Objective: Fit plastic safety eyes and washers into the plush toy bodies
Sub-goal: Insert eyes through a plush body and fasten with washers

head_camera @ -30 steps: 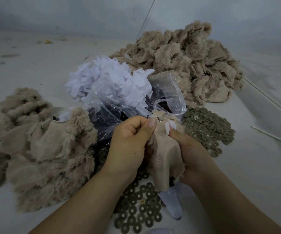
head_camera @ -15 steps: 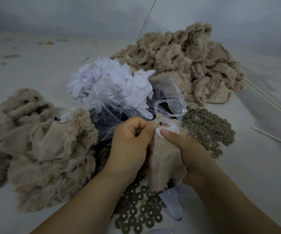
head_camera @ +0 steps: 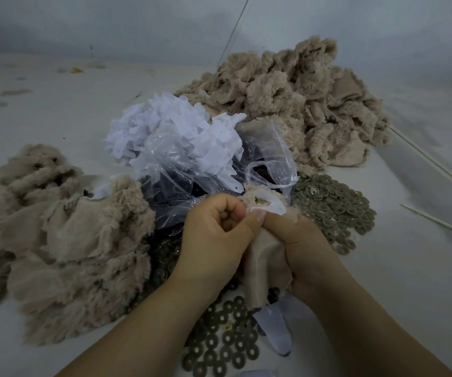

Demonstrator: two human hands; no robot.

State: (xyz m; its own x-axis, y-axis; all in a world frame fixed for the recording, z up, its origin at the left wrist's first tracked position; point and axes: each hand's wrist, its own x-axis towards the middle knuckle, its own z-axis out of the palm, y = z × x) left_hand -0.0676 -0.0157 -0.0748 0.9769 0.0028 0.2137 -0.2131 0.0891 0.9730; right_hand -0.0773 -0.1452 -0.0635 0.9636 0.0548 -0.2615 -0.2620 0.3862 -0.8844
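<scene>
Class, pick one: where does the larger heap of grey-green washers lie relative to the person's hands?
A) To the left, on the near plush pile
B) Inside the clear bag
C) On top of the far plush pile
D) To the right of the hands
D: the washers lie spread on the table right of the right hand, beside the clear bag.

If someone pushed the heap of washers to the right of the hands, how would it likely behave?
The heap of washers would probably spread and slide rather than move as one, since the flat rings lie loosely overlapped. Few should roll, as nearly all lie flat. Each looks thin and light, so strays may scatter over the table.
</scene>
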